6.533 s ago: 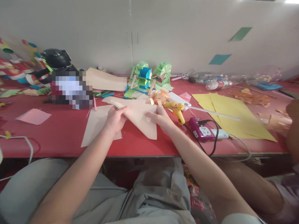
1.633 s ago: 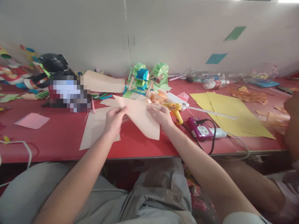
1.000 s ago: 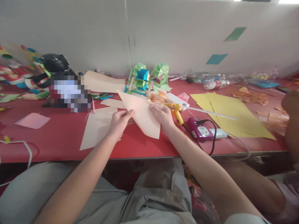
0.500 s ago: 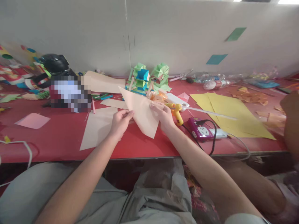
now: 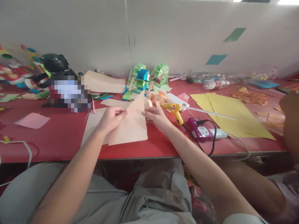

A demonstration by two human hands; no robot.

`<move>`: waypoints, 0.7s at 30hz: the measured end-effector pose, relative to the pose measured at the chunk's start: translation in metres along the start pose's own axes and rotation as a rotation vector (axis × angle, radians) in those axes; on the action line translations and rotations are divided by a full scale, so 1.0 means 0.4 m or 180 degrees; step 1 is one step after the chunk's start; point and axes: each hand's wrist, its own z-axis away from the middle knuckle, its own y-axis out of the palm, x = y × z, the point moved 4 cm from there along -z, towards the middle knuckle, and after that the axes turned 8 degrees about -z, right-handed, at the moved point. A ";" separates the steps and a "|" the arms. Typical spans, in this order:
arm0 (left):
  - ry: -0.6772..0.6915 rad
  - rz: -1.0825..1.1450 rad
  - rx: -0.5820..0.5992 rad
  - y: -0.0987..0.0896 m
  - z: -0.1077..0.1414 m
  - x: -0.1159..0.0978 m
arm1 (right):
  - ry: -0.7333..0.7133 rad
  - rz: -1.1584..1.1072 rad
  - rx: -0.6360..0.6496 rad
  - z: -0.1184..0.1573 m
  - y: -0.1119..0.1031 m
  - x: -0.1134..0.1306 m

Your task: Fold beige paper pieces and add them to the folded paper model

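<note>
A sheet of cream paper (image 5: 133, 126), its top running up to a point, is held between my two hands just over the table. My left hand (image 5: 112, 118) pinches its left edge between thumb and fingers. At the right edge, the thumb and fingers of my right hand (image 5: 157, 117) close on the paper. Beneath my left hand lies another cream sheet (image 5: 90, 132), partly covered. Beyond the paper sit folded orange paper pieces (image 5: 160, 97). A yellow glue gun (image 5: 175, 112) with a long clear glue stick rests right of my right hand.
On the red table (image 5: 58, 137), a purple power strip (image 5: 201, 130) with cables stands near the front edge. Yellow sheets (image 5: 233, 115) lie right, beside another person's arm (image 5: 291, 121). Green and blue folded paper shapes (image 5: 142, 77) stand at the back; plastic bottles (image 5: 216, 84) lie back right.
The held sheet has turned, its point swinging from upper left to upper right and its lower edge now nearly level. My left hand has moved left and slightly nearer; my right hand shifted slightly left.
</note>
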 end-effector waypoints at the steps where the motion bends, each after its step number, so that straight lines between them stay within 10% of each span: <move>1: -0.0048 -0.0036 0.0260 0.007 0.006 -0.007 | -0.0036 -0.0002 0.0121 0.001 0.004 0.001; 7: -0.0250 0.0083 0.1117 0.032 0.030 -0.040 | -0.0420 0.0300 0.0026 -0.004 -0.008 0.004; 21: 0.0141 -0.0983 0.0507 -0.046 0.005 -0.012 | -0.0436 0.0322 -0.0347 -0.003 -0.027 0.007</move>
